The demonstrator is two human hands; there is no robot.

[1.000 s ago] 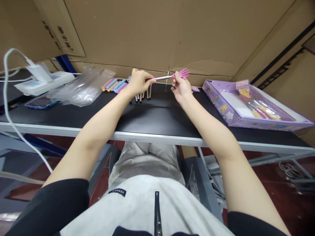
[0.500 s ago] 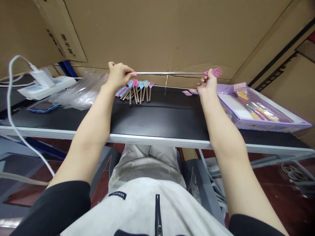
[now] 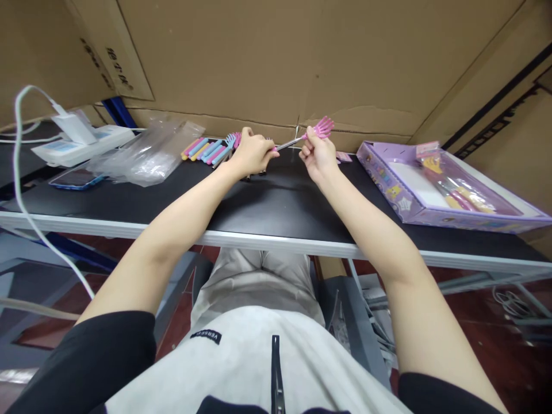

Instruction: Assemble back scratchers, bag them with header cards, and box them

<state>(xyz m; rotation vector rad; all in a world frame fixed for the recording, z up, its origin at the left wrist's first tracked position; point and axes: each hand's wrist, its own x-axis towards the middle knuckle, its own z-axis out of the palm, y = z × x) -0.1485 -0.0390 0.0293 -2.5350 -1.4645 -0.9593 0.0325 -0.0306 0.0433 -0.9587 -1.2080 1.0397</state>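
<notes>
Between my hands is a pink telescopic back scratcher with a claw-shaped head and a short length of metal rod showing. My left hand is closed round its pink handle end. Just below the claw, my right hand pinches the neck, and the claw points up to the right. Behind and left of my left hand lie several colored handles in pink, blue and yellow, side by side on the black table. Some claw heads show beside them, partly hidden by my left hand.
A purple display box holding a bagged yellow scratcher stands at right. Small pink cards lie behind my right hand. On the left are clear plastic bags, a phone and a power strip. Cardboard walls the back.
My hands have come closer together, and the scratcher's long rod is now much shorter. Its claw end has tilted upward. The colored handles left of my left hand are now more exposed.
</notes>
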